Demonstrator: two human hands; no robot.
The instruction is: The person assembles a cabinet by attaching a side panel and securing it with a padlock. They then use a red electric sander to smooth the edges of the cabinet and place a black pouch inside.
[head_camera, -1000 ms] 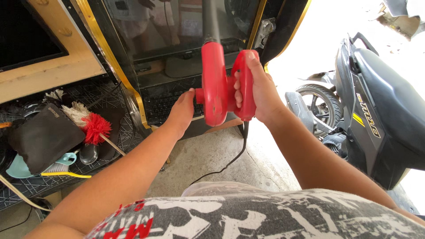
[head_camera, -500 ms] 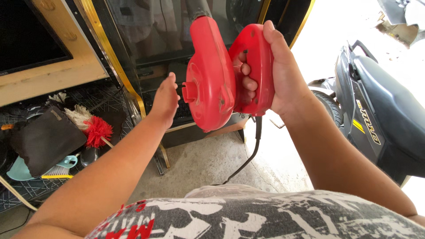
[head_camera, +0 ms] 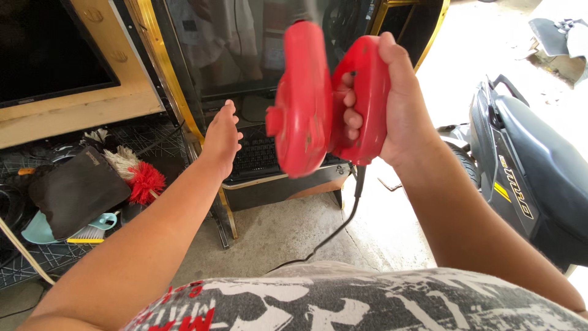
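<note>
You're holding the red blower (head_camera: 306, 101) up in front of you, w/ your right hand (head_camera: 392, 104) wrapped tight round its loop handle, fingers (head_camera: 350, 116) curled through the opening. That grip is fully closed on the handle. Blower body sits just left of the hand, nozzle pointing up and away toward the dark glass cabinet (head_camera: 245, 55); its black cord (head_camera: 343, 227) hangs down to the floor. It's blurred, so likely mid-swing.

Your left hand (head_camera: 222, 136) is open, palm flat, fingers loose, holding nothing. It's apart from the blower, near the keyboard (head_camera: 254, 156) on the cabinet shelf.

Step in hand, as I read it: bringing the blower up and aiming it at the cabinet. Next move calls for steadying the body, prob. w/ the free hand, and keeping the cord clear of the scooter (head_camera: 533, 165) on your right.

Vs. 0.5 s ago: blower is higher and closer to you, and the left hand has dropped off it and further left. A red duster (head_camera: 146, 182) lies on the left.
</note>
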